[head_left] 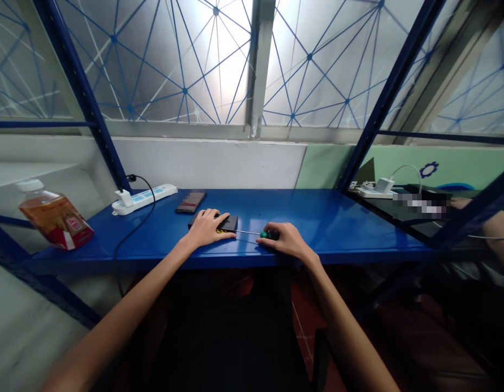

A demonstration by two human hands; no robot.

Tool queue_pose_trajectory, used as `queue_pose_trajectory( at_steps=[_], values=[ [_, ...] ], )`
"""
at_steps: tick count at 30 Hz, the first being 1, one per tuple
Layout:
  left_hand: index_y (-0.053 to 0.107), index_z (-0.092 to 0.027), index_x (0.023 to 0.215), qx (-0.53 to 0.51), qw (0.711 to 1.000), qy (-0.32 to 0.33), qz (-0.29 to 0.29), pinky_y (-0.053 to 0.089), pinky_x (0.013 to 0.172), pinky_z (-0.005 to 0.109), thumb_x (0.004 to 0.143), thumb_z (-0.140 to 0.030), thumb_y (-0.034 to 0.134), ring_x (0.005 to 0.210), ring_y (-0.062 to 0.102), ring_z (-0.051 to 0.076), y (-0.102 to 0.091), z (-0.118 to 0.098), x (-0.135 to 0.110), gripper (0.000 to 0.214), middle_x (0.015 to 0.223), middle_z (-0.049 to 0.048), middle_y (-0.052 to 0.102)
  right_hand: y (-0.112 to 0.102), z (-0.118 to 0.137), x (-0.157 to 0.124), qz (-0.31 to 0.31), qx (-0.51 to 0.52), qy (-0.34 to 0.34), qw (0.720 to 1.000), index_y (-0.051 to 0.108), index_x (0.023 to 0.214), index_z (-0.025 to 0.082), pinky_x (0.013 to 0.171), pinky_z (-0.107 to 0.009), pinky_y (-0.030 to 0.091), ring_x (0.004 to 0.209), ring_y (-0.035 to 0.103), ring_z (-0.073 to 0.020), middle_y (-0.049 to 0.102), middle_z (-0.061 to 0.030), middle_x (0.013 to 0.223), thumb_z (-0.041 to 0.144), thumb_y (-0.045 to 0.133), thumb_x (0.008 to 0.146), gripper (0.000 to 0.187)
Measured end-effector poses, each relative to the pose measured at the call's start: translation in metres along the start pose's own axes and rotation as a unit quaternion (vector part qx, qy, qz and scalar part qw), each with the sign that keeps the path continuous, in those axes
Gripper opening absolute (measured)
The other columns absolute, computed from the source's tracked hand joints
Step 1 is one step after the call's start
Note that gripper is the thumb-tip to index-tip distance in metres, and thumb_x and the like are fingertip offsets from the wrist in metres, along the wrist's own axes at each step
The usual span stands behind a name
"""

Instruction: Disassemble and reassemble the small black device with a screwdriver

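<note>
A flat black box (232, 223) with a yellow-and-black striped mark on its near side lies on the blue table. My left hand (206, 227) grips it from above, fingers over the top and thumb along the near side, so much of it is covered. In my right hand (287, 239) is a screwdriver (263, 234) with a green and black handle, the fingers closed round that handle. Its thin metal shaft points left, nearly level, and reaches the box's right side. Where exactly the tip sits is too small to tell.
Behind my left hand lies a phone (190, 201). A white power strip (147, 198) with a black cable (147, 218) stands at the back left, a tilted drink bottle (58, 218) at the far left. Blue posts frame the table (317, 218); another person's arm (497, 228) shows at right.
</note>
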State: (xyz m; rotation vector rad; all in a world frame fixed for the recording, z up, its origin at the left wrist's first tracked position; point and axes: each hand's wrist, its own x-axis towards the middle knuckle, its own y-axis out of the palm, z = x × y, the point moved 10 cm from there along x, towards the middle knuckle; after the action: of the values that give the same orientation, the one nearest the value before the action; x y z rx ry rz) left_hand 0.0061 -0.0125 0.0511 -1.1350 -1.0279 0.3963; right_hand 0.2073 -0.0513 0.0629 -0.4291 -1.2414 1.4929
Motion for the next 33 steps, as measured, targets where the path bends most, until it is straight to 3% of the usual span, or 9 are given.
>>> queue_pose_trajectory(
  at_steps=[6, 15, 26, 33],
  values=[
    [0.059, -0.022, 0.135, 0.011, 1.0, 0.001, 0.0, 0.038, 0.094, 0.042, 0.083, -0.081, 0.041, 0.109, 0.053, 0.031, 0.0, 0.0, -0.001, 0.081, 0.119, 0.015, 0.06, -0.004, 0.01, -0.002, 0.0, -0.009, -0.041, 0.999, 0.072, 0.082, 0.019, 0.066, -0.028, 0.039, 0.074, 0.063, -0.0178, 0.071, -0.0056, 0.08, 0.047, 0.053, 0.092, 0.035],
    [0.059, -0.02, 0.135, 0.013, 1.0, 0.003, -0.003, 0.039, 0.094, 0.043, 0.082, -0.081, 0.042, 0.11, 0.053, 0.032, -0.001, -0.001, 0.0, 0.083, 0.119, 0.0159, 0.061, -0.002, 0.002, 0.0, 0.002, 0.014, -0.047, 0.999, 0.065, 0.079, 0.02, 0.063, -0.025, 0.038, 0.071, 0.057, -0.0146, 0.065, -0.0027, 0.083, 0.046, 0.071, 0.079, 0.027],
    [0.06, -0.021, 0.134, 0.006, 1.0, 0.01, -0.02, 0.04, 0.095, 0.045, 0.082, -0.079, 0.046, 0.109, 0.054, 0.033, -0.002, -0.001, -0.001, 0.079, 0.118, 0.0152, 0.061, 0.004, -0.002, 0.001, 0.006, 0.042, -0.018, 0.999, 0.061, 0.09, 0.023, 0.06, -0.025, 0.035, 0.067, 0.059, -0.0142, 0.068, 0.0001, 0.08, 0.044, 0.071, 0.079, 0.026],
    [0.059, -0.02, 0.135, 0.011, 1.0, 0.012, -0.015, 0.04, 0.094, 0.044, 0.083, -0.08, 0.043, 0.109, 0.054, 0.033, -0.001, -0.001, -0.001, 0.082, 0.119, 0.0161, 0.061, -0.003, 0.007, -0.003, -0.001, -0.018, -0.02, 1.0, 0.071, 0.083, 0.021, 0.063, -0.027, 0.037, 0.072, 0.062, -0.0172, 0.071, -0.0048, 0.08, 0.05, 0.053, 0.092, 0.036]
  ],
)
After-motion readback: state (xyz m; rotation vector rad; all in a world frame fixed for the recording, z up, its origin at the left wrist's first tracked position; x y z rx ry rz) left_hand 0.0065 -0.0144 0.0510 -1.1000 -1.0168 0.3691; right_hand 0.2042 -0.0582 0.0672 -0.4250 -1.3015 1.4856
